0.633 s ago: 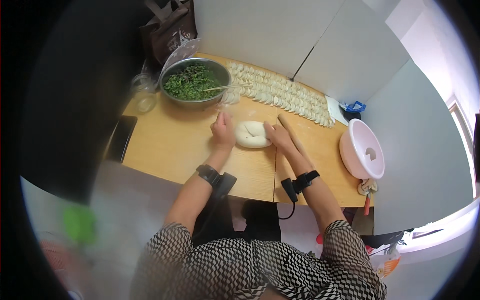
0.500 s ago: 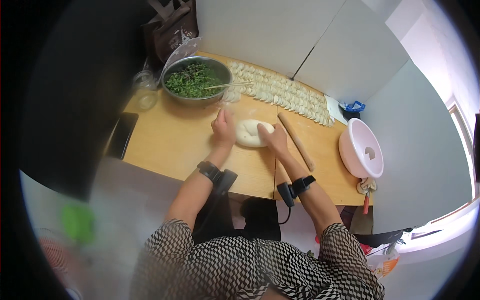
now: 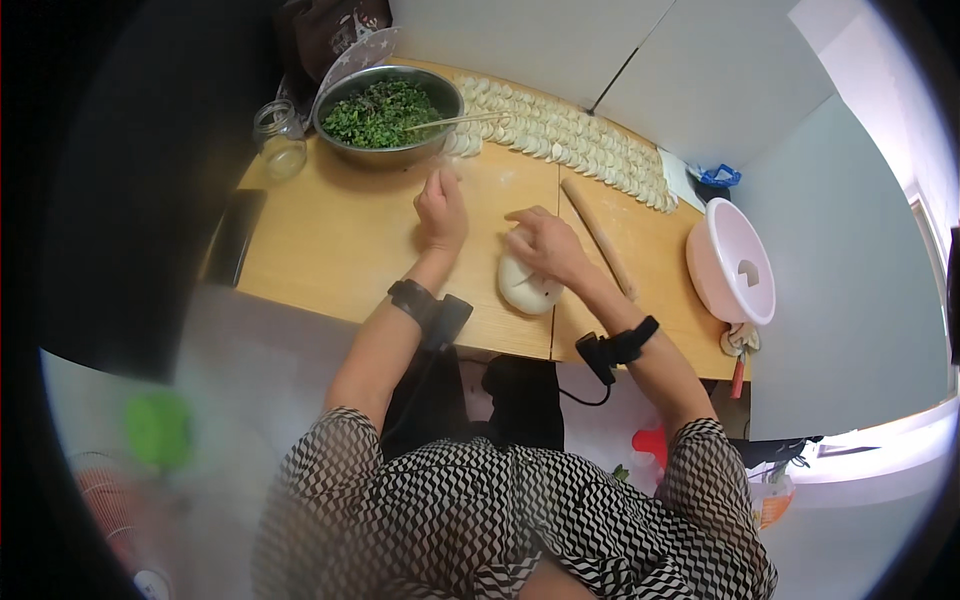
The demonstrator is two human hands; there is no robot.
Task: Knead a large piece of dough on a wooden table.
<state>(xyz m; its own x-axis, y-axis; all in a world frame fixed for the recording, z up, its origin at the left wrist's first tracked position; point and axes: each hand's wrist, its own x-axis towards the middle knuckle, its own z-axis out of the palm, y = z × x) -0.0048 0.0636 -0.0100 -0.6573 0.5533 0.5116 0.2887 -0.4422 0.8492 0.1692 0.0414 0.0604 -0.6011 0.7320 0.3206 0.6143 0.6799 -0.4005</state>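
A smooth white lump of dough point(image 3: 530, 290) lies on the wooden table in front of me. My right hand point(image 3: 546, 244) is on its far end, the fingers bent over the edge and gripping it. To the left, apart from the dough, my left hand point(image 3: 441, 210) is closed in a fist just above the tabletop. Whatever the fist holds, if anything, is hidden. Beside the dough on the right lies a wooden rolling pin point(image 3: 598, 238), slanting away from me.
A steel bowl point(image 3: 330, 140) of chopped greens with chopsticks point(image 3: 455, 122) stands far left, beside a glass jar point(image 3: 280, 140). Rows of dumplings point(image 3: 570, 140) line the back edge. A pink basin point(image 3: 705, 265) leans at the right, near a red-handled tool point(image 3: 738, 378).
My right hand has shifted over the dough's far end, and the dough has turned from lying crosswise to pointing toward me. The left fist has drawn away from the dough. The view has tilted slightly.
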